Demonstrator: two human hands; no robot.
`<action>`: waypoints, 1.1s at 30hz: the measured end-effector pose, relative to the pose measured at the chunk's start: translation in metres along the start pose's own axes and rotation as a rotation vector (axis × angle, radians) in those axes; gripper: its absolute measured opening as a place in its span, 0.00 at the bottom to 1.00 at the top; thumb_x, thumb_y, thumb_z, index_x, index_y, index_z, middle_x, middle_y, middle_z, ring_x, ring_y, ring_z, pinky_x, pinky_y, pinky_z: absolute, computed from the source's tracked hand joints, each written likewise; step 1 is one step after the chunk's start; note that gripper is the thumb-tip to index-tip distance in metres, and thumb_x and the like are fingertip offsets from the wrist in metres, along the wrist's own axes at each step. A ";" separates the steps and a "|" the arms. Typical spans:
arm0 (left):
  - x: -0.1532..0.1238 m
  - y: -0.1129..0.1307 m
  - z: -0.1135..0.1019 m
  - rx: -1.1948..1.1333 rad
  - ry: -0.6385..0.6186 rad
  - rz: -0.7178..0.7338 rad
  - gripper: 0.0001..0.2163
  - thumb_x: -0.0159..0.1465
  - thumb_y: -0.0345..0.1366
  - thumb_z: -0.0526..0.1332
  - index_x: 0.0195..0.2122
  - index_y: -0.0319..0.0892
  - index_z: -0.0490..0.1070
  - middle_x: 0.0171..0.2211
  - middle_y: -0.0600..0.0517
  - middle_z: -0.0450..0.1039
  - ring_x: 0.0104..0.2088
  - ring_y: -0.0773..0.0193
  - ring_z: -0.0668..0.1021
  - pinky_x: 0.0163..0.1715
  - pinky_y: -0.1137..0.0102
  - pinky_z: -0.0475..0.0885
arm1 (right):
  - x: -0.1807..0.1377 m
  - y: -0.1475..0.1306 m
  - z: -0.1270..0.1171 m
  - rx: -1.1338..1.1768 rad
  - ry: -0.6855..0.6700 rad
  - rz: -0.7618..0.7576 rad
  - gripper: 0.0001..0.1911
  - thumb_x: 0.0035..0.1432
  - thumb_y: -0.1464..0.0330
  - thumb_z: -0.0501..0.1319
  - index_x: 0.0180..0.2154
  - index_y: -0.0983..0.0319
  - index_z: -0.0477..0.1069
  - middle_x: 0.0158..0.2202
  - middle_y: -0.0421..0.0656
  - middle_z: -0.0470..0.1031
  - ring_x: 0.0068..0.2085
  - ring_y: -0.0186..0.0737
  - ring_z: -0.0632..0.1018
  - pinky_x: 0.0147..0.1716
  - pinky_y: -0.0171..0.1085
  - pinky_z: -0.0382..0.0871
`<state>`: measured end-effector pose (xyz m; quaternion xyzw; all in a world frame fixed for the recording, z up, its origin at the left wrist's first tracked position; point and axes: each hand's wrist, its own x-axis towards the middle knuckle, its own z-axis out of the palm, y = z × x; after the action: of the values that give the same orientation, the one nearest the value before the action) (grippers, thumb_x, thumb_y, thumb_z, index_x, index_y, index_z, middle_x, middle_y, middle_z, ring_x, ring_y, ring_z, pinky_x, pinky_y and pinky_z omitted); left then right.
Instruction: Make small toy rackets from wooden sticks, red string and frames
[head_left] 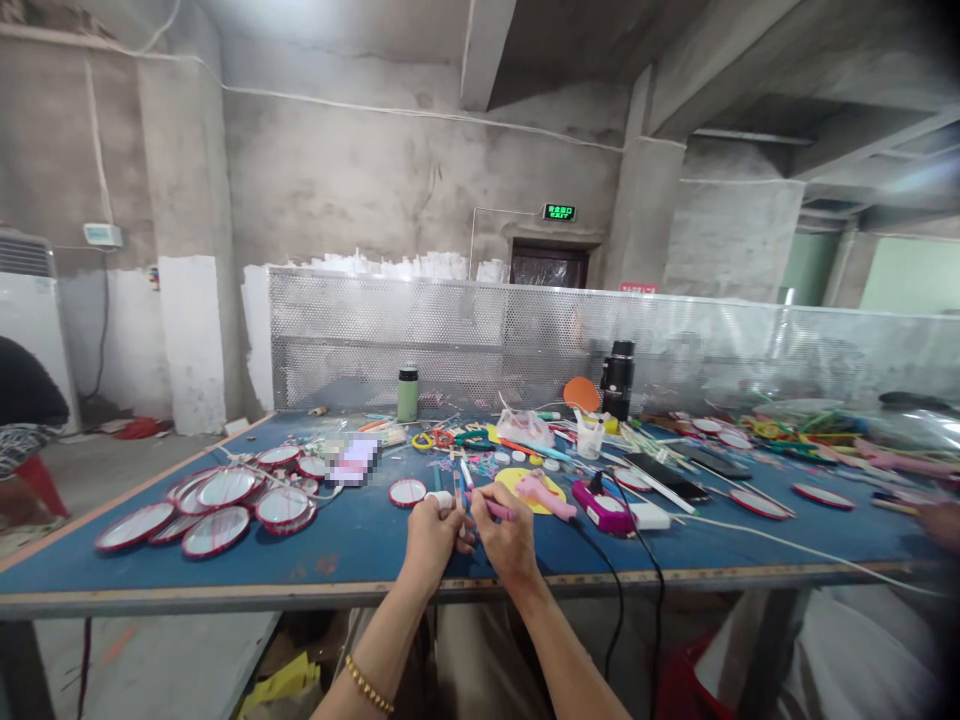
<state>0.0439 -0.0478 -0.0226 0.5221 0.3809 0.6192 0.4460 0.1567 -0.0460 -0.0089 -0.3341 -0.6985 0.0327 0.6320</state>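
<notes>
My left hand is closed at the table's front edge, with a small white round piece at its fingertips. Just beside it, my right hand pinches a pink-purple pen-like tool, its narrow end towards the left hand. The fingers almost meet, and what lies between them is too small to make out. Right of my hands, a pink glue gun rests on a yellow disc. A round red-rimmed disc lies just left of them.
Red-rimmed discs are piled at the left, near a phone. At the right are a purple box with cables and a dark phone. A green bottle and a black flask stand before the mesh divider.
</notes>
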 end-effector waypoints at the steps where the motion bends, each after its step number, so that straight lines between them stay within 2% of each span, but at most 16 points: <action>1: 0.000 0.000 0.000 -0.001 0.001 -0.001 0.10 0.50 0.42 0.63 0.23 0.41 0.69 0.16 0.57 0.70 0.18 0.63 0.76 0.16 0.72 0.72 | 0.000 0.000 0.000 0.000 -0.002 0.000 0.12 0.61 0.68 0.56 0.25 0.59 0.68 0.22 0.38 0.70 0.24 0.35 0.70 0.24 0.33 0.65; 12: -0.002 0.002 0.000 0.004 0.001 0.017 0.10 0.51 0.42 0.64 0.22 0.41 0.68 0.15 0.56 0.70 0.15 0.66 0.73 0.16 0.73 0.72 | -0.001 -0.001 0.000 0.003 -0.058 -0.009 0.12 0.61 0.68 0.56 0.25 0.60 0.68 0.21 0.37 0.70 0.24 0.35 0.70 0.27 0.33 0.65; 18: 0.000 0.001 0.000 0.000 0.009 0.003 0.10 0.51 0.42 0.64 0.24 0.41 0.69 0.16 0.56 0.71 0.16 0.64 0.75 0.16 0.71 0.72 | -0.001 0.000 0.001 -0.007 -0.033 -0.002 0.12 0.61 0.68 0.55 0.25 0.60 0.68 0.22 0.38 0.69 0.24 0.35 0.70 0.26 0.33 0.64; 33: 0.002 -0.005 -0.001 0.012 -0.003 0.031 0.09 0.53 0.41 0.62 0.23 0.41 0.68 0.15 0.57 0.70 0.15 0.67 0.73 0.17 0.72 0.73 | -0.002 0.002 0.002 -0.021 -0.045 -0.030 0.11 0.61 0.69 0.56 0.25 0.60 0.68 0.23 0.38 0.70 0.25 0.35 0.72 0.28 0.33 0.65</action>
<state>0.0434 -0.0448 -0.0271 0.5313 0.3758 0.6232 0.4338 0.1559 -0.0447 -0.0120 -0.3296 -0.7177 0.0234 0.6130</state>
